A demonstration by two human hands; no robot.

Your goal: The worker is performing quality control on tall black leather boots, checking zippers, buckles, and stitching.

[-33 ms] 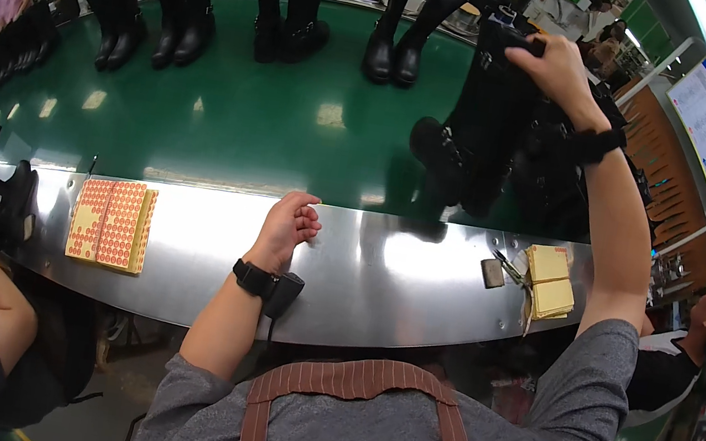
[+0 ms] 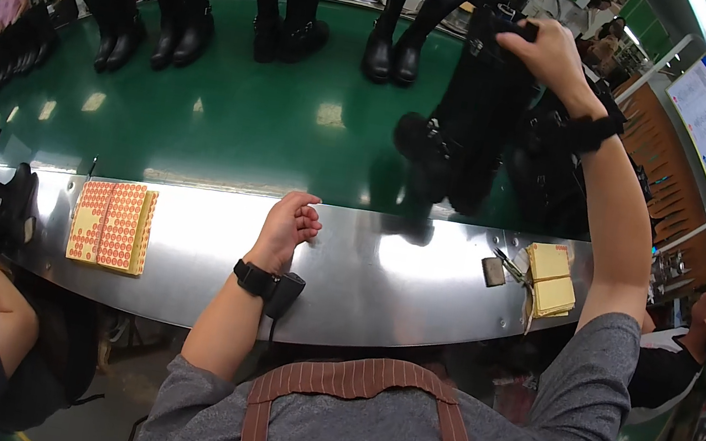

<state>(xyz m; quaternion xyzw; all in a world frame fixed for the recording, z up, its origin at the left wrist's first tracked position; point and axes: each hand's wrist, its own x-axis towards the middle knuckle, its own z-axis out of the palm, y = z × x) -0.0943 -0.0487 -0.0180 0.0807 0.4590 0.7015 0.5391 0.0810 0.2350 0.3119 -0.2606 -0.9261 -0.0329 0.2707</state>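
At one o'clock, the fingers of my right hand [image 2: 552, 60] grip black buckled boots [image 2: 475, 101] by their shaft tops above the green bench [image 2: 266, 128], with open surface toward ten o'clock; my left hand [image 2: 282, 230], loosely curled and empty, is over the steel edge [image 2: 341, 297]. Print on the sticker sheets [image 2: 105, 223] at nine o'clock is too small to read. The boots' feet blur, and my right fingertips are hidden.
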